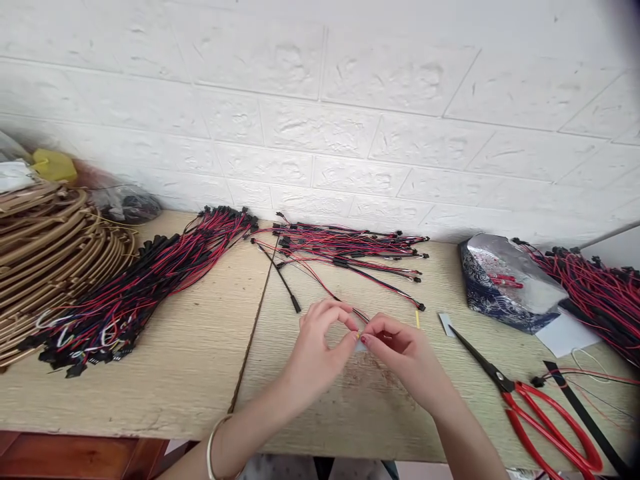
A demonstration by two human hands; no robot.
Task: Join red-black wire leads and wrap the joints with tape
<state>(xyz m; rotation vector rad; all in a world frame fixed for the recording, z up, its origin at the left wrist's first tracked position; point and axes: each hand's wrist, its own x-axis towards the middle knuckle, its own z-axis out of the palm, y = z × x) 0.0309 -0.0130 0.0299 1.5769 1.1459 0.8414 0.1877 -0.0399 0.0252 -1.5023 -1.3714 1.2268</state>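
Observation:
Both hands meet over the front middle of the table. My left hand (320, 340) pinches a tiny yellowish piece between thumb and forefinger. Right beside it, my right hand (403, 350) is also closed in a pinch, its fingertips nearly touching the left ones; what it holds is too small to make out. Red and black wires (325, 287) run from the back to the fingertips. A small pale scrap (360, 346) shows just under them. Behind the hands lies a spread of wire leads (350, 243) with black connectors.
Red-handled scissors (515, 387) lie at the right, near a patterned pouch (505, 283) and more wires (590, 287). A large wire bundle (165, 273) and stacked bamboo hoops (60, 253) occupy the left. A white brick wall (320, 127) stands behind the table (200, 373).

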